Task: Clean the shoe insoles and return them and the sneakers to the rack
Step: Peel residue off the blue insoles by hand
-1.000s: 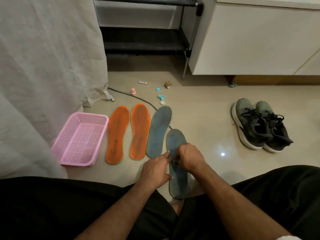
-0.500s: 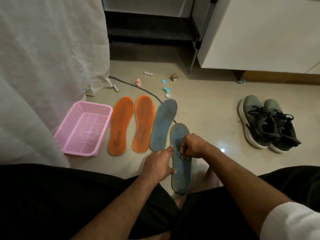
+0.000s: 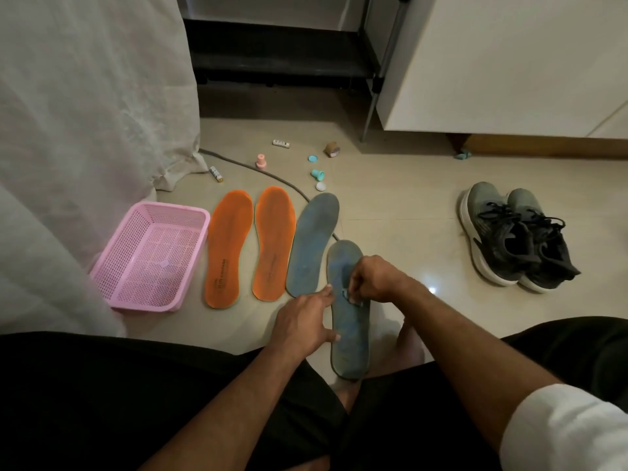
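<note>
Two orange insoles (image 3: 228, 246) (image 3: 274, 241) and a blue-grey insole (image 3: 312, 244) lie side by side on the tiled floor. A second blue-grey insole (image 3: 350, 329) lies nearer me, between my legs. My left hand (image 3: 304, 322) holds its left edge with fingers and thumb. My right hand (image 3: 368, 278) has curled fingers pinching something small and pale against the insole's middle. A pair of grey-black sneakers (image 3: 513, 237) stands on the floor to the right. The black shoe rack (image 3: 282, 52) is at the back.
A pink plastic basket (image 3: 151, 260) sits left of the insoles beside a white cloth drape (image 3: 91, 113). Small caps, bottles and a grey cable (image 3: 272, 173) lie scattered behind the insoles. A white cabinet (image 3: 503, 62) stands at the back right.
My right hand has slid a little up the near insole, working the small pale piece on it. The left hand keeps its hold. The view has tilted down.
</note>
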